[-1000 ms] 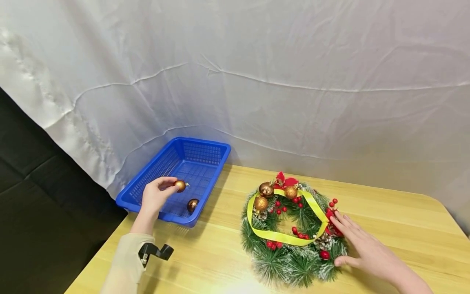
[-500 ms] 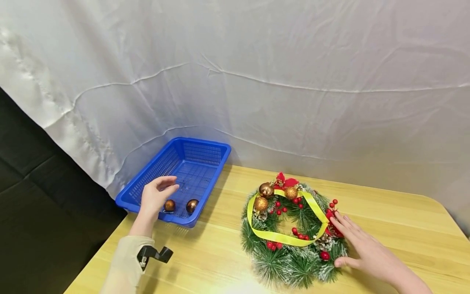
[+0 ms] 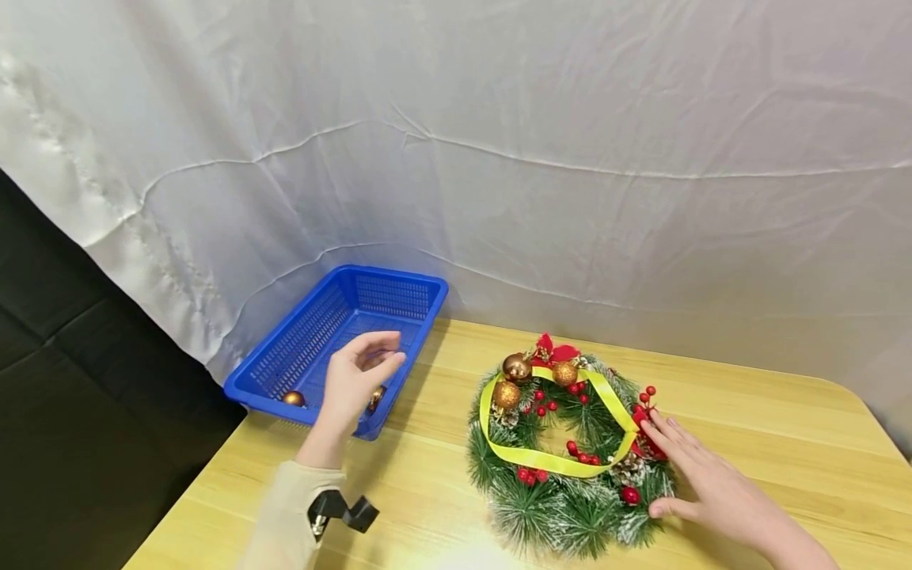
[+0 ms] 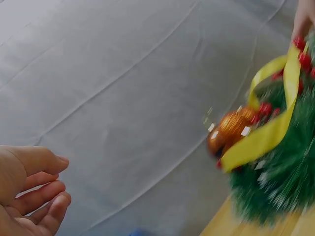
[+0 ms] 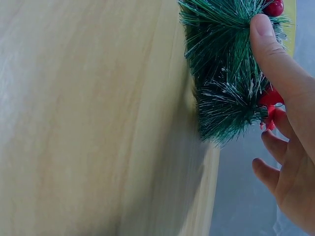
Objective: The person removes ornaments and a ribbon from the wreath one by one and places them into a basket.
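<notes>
My left hand (image 3: 356, 378) hovers over the near right part of the blue plastic basket (image 3: 390, 294), fingers loosely bent with nothing between them. A gold bauble (image 3: 293, 398) lies in the basket's near left corner. A darker bronze bauble (image 3: 376, 399) at the near right is partly hidden by the hand. On the table rests a green Christmas wreath (image 3: 530, 507) with a yellow ribbon (image 3: 549, 461), red berries (image 3: 541, 409), and three baubles, among them a shiny bronze one (image 3: 517, 368). My right hand (image 3: 720, 495) rests on the wreath's right side, thumb (image 5: 268, 42) on the needles.
The wooden table (image 3: 769, 419) has a rounded far right corner. A pale grey cloth (image 3: 570, 158) hangs behind it, and a dark cloth (image 3: 85, 372) hangs at the left. A black mount (image 3: 342, 511) sits on my left wrist.
My left hand let the gold bauble drop into the basket, then moved right, empty. The bauble rolled left to the near corner. My right hand and the wreath stayed put.
</notes>
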Available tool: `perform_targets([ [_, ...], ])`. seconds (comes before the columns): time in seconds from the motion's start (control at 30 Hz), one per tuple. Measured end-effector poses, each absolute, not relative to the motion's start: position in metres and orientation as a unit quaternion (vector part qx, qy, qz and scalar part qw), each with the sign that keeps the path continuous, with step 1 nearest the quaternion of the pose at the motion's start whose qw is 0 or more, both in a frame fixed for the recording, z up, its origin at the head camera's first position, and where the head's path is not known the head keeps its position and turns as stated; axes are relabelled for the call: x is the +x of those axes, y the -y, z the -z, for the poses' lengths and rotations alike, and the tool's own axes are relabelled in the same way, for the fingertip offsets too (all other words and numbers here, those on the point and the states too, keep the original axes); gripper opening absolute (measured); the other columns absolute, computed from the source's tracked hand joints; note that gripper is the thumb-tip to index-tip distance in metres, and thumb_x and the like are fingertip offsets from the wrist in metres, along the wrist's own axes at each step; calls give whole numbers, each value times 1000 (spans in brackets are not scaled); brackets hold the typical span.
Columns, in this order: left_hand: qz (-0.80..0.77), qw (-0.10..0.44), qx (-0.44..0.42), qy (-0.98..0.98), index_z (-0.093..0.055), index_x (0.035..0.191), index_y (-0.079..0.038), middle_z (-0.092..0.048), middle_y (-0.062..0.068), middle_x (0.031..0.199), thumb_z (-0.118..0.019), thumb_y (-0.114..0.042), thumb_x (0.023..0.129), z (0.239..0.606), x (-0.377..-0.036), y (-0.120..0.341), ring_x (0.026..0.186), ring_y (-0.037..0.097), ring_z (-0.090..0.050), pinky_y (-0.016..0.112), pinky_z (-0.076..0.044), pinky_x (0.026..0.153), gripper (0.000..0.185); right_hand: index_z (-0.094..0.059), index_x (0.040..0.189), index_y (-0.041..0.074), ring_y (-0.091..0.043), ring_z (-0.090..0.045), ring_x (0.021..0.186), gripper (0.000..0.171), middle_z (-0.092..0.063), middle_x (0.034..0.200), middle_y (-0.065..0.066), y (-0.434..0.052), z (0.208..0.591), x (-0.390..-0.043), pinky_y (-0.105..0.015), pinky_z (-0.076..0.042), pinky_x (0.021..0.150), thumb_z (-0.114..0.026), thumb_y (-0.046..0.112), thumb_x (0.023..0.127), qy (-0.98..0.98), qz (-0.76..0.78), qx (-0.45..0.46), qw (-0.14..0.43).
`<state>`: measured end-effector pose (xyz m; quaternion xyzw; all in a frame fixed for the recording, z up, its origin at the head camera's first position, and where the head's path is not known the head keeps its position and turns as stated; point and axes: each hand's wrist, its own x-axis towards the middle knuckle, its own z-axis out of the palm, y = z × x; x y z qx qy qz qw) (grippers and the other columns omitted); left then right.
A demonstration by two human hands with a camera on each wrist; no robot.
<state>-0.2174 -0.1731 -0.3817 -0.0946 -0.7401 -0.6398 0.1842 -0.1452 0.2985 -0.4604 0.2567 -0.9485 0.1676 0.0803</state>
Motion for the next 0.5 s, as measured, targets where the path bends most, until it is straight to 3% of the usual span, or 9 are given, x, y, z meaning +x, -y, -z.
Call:
perform_targets([
  [0.27, 644, 157, -172, 728, -66, 107, 7, -65, 21, 105, -75, 6, 75, 397, -214, 118, 93, 25, -62, 36, -52, 89, 33, -21, 153, 19, 1, 5, 136, 101, -17, 157, -11, -299, 460, -145, -10, 5, 100, -74, 49, 72, 949, -165, 256, 82],
  [0.5, 653, 101, -198, 724, -65, 110, 6, -64, 22, 108, -76, -1, 78, 426, -219, 80, 101, 42, -59, 36, -50, 93, 35, -22, 153, 18, 2, 6, 137, 101, -17, 157, -11, -298, 460, -146, -8, 5, 100, -74, 50, 72, 949, -160, 259, 85],
])
